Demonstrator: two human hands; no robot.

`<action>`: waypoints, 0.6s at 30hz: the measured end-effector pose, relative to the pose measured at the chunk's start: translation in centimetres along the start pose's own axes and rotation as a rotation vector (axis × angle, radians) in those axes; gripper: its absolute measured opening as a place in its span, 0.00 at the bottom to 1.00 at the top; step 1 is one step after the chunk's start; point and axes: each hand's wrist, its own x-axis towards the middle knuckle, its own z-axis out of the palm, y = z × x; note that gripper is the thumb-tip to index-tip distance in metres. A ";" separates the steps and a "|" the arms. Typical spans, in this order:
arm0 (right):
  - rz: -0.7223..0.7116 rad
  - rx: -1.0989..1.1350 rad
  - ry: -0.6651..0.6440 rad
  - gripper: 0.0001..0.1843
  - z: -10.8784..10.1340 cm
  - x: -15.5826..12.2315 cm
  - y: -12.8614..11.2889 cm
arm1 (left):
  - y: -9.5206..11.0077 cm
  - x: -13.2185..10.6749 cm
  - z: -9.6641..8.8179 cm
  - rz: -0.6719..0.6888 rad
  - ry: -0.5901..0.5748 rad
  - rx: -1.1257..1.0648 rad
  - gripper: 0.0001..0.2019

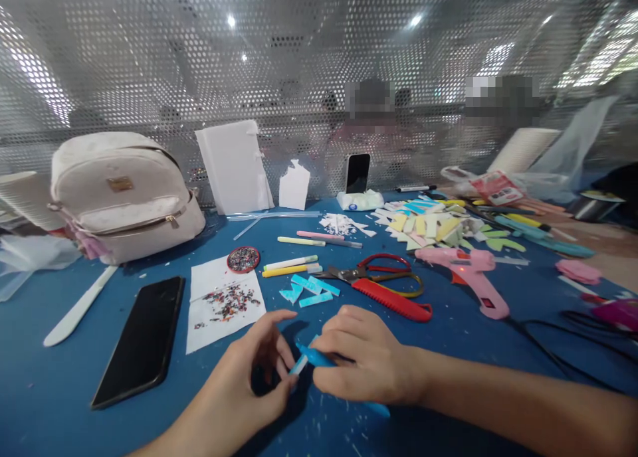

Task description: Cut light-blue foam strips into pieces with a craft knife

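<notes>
My left hand [259, 370] pinches a short light-blue strip [299, 364] between thumb and fingers, low above the blue table. Wrapped in my right hand [363, 354] is a slim blue tool [319, 357]. Its front end lies against or just over the strip; its rear end shows below my palm. What kind of tool it is I cannot make out. Several cut light-blue pieces [314, 299] lie just beyond my fingers. Behind them are red-handled pliers [389, 297], scissors [389, 263] and coloured sticks [292, 269]. Pale shavings dot the table below my hands.
A pink glue gun [468, 264] with a black cable lies right. A black phone [142, 341] and a paper sheet [199, 324] with dark flakes lie left. Farther back are a white backpack [124, 198], a pile of foam offcuts [433, 224] and a perforated metal screen [299, 65].
</notes>
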 end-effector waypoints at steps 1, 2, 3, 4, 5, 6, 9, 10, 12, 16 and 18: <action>0.000 0.003 0.000 0.12 0.0 0.0 0.0 | -0.2 0.0 0.1 -0.002 0.003 0.001 0.28; 0.000 0.006 -0.001 0.12 0.0 0.1 0.0 | -0.5 -0.1 0.1 -0.004 0.005 0.003 0.29; 0.005 0.007 -0.006 0.12 0.0 0.1 0.0 | -0.7 -0.1 0.2 -0.006 0.008 0.005 0.29; 0.012 0.008 -0.011 0.12 0.0 0.1 0.0 | -0.8 -0.1 0.2 -0.004 0.009 0.009 0.28; 0.016 0.010 -0.021 0.12 0.0 0.1 0.0 | -0.9 -0.1 0.3 0.003 0.011 0.014 0.28; 0.017 0.015 -0.032 0.12 0.0 0.0 0.0 | -1.0 -0.1 0.3 0.012 0.009 0.020 0.28; 0.020 0.040 -0.055 0.10 0.1 -0.1 0.0 | -0.8 -0.2 0.2 0.022 -0.011 0.045 0.29; 0.021 0.049 -0.059 0.10 0.1 -0.1 0.0 | -0.8 -0.2 0.2 0.019 -0.023 0.054 0.29; 0.015 0.061 -0.070 0.09 0.1 -0.2 -0.1 | -0.7 -0.2 0.2 0.017 -0.038 0.073 0.29; 0.005 0.067 -0.084 0.10 0.1 -0.1 -0.1 | -0.9 -0.4 0.2 0.030 -0.041 0.097 0.29; 0.009 0.065 -0.070 0.11 0.1 0.0 -0.2 | -1.0 -0.5 0.3 0.031 -0.035 0.104 0.29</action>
